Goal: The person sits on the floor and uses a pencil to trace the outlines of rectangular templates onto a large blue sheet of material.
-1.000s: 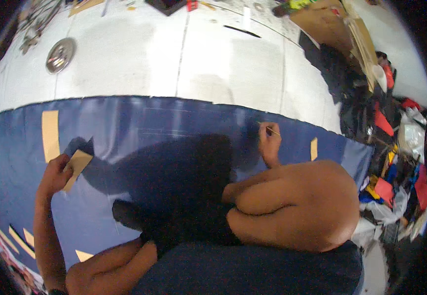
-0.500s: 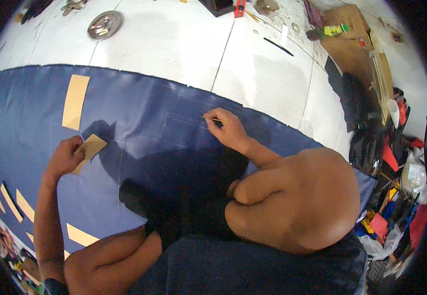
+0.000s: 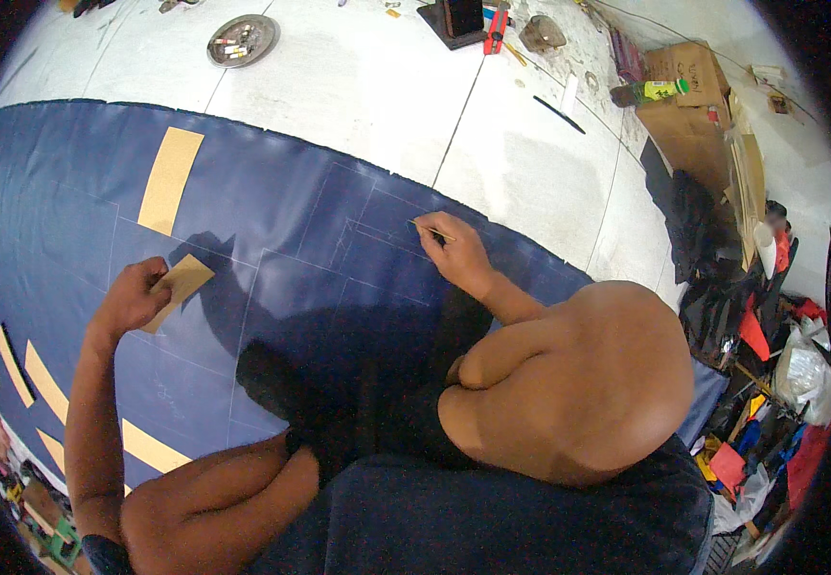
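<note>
Head view: L hand (image 3: 136,299) grips tan card (image 3: 182,287) by its near end, seemingly off the blue sheet (image 3: 243,182), prob. to leave the far end free. R hand (image 3: 455,254) pinches thin stick (image 3: 437,232) pen-style, tip at the sheet's pale lines, prob. for fine control; contact w/ sheet: can't tell. Tan strip (image 3: 171,182) lies on sheet beyond L hand; dish (image 3: 242,41) on white floor (image 3: 358,96), prob. kept clear of work.
</note>
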Tool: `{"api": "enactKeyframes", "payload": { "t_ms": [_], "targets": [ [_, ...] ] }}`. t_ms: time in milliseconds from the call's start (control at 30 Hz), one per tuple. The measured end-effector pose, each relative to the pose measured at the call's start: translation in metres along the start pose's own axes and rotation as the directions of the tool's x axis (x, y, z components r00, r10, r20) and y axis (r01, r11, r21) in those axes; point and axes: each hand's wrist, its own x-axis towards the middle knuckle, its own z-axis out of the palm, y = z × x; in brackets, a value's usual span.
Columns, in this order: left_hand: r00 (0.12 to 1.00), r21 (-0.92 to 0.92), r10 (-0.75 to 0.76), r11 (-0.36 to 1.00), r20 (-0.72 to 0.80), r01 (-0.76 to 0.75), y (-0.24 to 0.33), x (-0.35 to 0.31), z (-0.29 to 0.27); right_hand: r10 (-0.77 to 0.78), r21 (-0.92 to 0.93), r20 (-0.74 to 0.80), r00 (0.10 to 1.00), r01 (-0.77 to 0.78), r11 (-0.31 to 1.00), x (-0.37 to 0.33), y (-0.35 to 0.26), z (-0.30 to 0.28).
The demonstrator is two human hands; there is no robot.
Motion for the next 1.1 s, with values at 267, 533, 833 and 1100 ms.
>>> {"api": "enactKeyframes", "payload": {
  "t_ms": [267, 533, 833, 1100],
  "targets": [
    [1.0, 0.015, -0.002, 1.0, 0.006, 0.001, -0.004, 0.001, 0.003, 0.121, 0.049, -0.045, 0.992, -0.119, 0.992, -0.004, 0.002, 0.003],
    [1.0, 0.062, 0.008, 0.998, -0.013, -0.007, -0.005, 0.0, 0.002, 0.1, 0.109, -0.075, 0.992, -0.092, 0.99, -0.006, 0.0, -0.002],
    [0.999, 0.001, 0.022, 1.0, -0.024, -0.022, 0.0, 0.001, 0.002, 0.095, 0.073, -0.094, 0.991, -0.089, 0.993, -0.006, 0.005, -0.005],
    [1.0, 0.043, 0.003, 0.999, -0.005, -0.003, -0.004, -0.003, -0.002, 0.146, 0.196, 0.009, 0.989, -0.145, 0.97, -0.023, -0.001, 0.006]
  ]
}}
